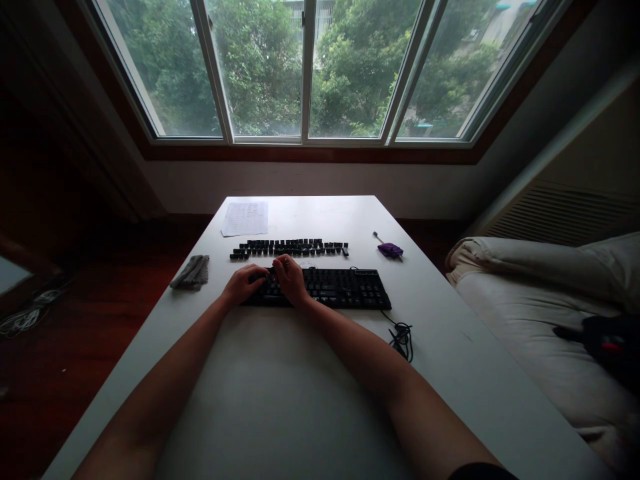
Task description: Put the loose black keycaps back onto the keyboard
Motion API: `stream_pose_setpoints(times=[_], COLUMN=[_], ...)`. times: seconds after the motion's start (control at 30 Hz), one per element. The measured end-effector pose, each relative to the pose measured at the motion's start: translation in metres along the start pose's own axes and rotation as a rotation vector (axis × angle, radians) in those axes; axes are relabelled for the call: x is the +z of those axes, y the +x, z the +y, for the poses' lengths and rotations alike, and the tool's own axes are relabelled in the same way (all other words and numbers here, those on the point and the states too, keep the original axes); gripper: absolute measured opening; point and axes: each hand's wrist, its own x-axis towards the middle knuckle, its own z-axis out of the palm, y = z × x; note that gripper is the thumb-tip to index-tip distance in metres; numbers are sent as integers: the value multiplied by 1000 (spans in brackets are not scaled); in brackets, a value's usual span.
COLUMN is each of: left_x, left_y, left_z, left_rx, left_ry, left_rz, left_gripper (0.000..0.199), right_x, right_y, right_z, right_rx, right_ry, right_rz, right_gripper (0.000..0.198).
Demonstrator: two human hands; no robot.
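Note:
A black keyboard (pixel 345 288) lies across the white table in front of me, with its cable (pixel 401 340) bundled at the right. My left hand (pixel 243 283) rests at the keyboard's left end, its fingers bent over the edge and thumb on the keys. Over the left part of the keys is my right hand (pixel 291 280), with fingers curled together; whatever they hold is hidden or too small to make out. Just behind the keyboard, loose black keycaps (pixel 285 248) stand in rows.
On the white table (pixel 310 380) a grey cloth (pixel 191 273) lies at the left and a printed sheet (pixel 245 219) at the far left. A purple cloth (pixel 390 250) and a small brush (pixel 379 236) are at the right. A pale sofa (pixel 520 307) stands beside the table.

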Motion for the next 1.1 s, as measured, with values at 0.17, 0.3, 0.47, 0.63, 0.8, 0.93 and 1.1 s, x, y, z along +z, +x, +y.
stream_pose_setpoints(times=[0.17,0.3,0.47,0.63,0.8,0.93,1.1], left_x=[0,1,2,-4,-7,-8,-14], left_y=[0,0,1,0,0,2,10], left_z=[-3,-7,-8,-1,-8,-22,-35], left_rx=[-33,-45,-37,-45,-128,-224,-230], left_ry=[-55,-124,-154,-133,-107,-38,94], left_rz=[-6,-27,12,12,144,276,348], left_gripper=[24,26,24,29,29,30,35], right_x=[0,0,1,1,1,1,3], right_y=[1,1,0,0,0,0,0], right_z=[1,1,1,0,0,3,5], right_rx=[13,17,-4,24,47,56,38], right_ry=[2,23,55,31,30,37,60], right_rz=[-15,-36,-30,2,-5,-6,-17], right_gripper=[32,32,31,32,32,34,35])
